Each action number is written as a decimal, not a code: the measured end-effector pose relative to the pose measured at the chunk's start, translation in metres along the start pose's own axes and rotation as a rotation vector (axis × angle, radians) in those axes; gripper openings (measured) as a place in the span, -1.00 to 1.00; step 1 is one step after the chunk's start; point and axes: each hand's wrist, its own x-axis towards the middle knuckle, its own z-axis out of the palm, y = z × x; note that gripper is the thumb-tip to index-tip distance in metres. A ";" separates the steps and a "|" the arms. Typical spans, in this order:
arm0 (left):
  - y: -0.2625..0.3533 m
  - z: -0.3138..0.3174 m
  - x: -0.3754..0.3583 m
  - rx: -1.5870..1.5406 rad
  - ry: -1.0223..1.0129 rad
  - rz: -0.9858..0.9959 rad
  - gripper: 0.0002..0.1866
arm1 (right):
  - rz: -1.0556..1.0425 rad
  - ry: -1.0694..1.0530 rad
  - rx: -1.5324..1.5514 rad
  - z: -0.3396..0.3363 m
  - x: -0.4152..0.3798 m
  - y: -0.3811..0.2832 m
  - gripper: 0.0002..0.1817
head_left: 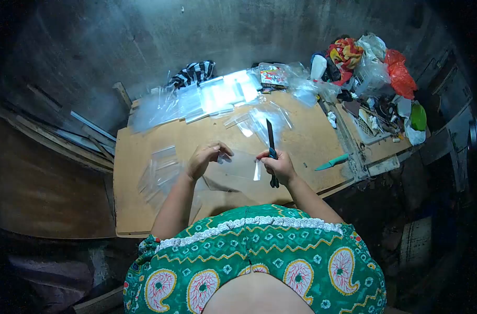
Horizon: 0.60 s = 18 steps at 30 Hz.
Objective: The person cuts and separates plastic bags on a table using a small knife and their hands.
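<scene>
A clear plastic sheet [236,166] is stretched between my two hands just above the wooden table. My left hand [207,158] has its fingers curled over the sheet's left end. At the sheet's right end, my right hand [280,166] pinches the edge between thumb and fingertip. The same hand also holds a pair of dark scissors [270,135], blades pointing away from me and handles down by the palm. Left of my left forearm lie loose clear plastic pieces [162,168]. More clear plastic pieces [267,121] lie beyond my right hand.
Stacked clear plastic packs [217,95] line the back of the wooden table [139,220]. Near the right edge rests a teal knife [332,162]. A printed box [273,75] stands at the back. Bags, a red plastic bag [399,73] and assorted tools crowd the right side.
</scene>
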 end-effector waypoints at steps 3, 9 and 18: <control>-0.012 0.016 0.017 0.416 0.062 0.114 -0.92 | -0.066 0.020 -0.213 -0.014 0.004 -0.001 -0.87; -0.016 0.016 0.002 0.304 0.104 0.112 -0.79 | -0.311 0.097 -0.606 0.014 0.003 -0.010 -0.74; -0.017 0.017 0.021 0.582 -0.113 -0.054 -0.59 | -0.138 -0.112 -0.464 0.018 0.031 0.001 -0.87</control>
